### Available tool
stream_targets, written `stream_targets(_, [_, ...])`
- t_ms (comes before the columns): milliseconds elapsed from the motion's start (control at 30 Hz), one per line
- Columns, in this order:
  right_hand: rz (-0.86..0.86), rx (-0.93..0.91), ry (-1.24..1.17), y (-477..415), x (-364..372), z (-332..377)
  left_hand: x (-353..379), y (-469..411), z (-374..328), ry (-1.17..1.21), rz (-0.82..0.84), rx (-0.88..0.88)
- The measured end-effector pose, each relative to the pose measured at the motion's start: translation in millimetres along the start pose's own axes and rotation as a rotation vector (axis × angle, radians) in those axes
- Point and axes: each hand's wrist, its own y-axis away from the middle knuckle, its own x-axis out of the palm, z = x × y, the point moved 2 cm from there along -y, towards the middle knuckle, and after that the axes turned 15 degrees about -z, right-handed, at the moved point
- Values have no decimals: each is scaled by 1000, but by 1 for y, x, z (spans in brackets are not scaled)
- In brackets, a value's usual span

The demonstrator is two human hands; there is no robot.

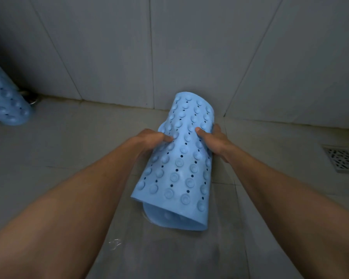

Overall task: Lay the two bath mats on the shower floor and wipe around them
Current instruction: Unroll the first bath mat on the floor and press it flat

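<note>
Blue mat (181,170), rolled w/ suction cups out, at frame ctr, near end on shower floor (69,141). L hand (149,140) grips its 9 o'clock side, R hand (214,140) fingers curl round 3 o'clock side. 2nd rolled mat (6,101) at 9 o'clock; drain (341,159) at 3 o'clock.

Tiled floor (69,150) holds a drain grate (341,159); rolled mat (7,101) seemingly stands at left

No readable text, label, brand, number or sign anywhere in view.
</note>
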Motion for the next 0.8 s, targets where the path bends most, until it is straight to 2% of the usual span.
stream_targets(167, [-155, -136, 257, 8, -13, 9, 7, 8, -4, -25, -10, 78])
stream_targets(333, [-84, -36, 374, 20, -15, 17, 17, 22, -11, -30, -22, 155])
stream_targets(467, [-104, 4, 390, 34, -16, 13, 27, 22, -6, 92, 11, 110])
stream_targets(567, [-201, -101, 450, 40, -22, 5, 35, 24, 8, 248, 36, 83])
stream_targets(667, [-183, -196, 500, 47, -28, -2, 39, 27, 18, 273, -40, 143])
stream_targets(800, [-126, -151, 569, 58, -24, -8, 40, 24, 31, 242, -235, 238])
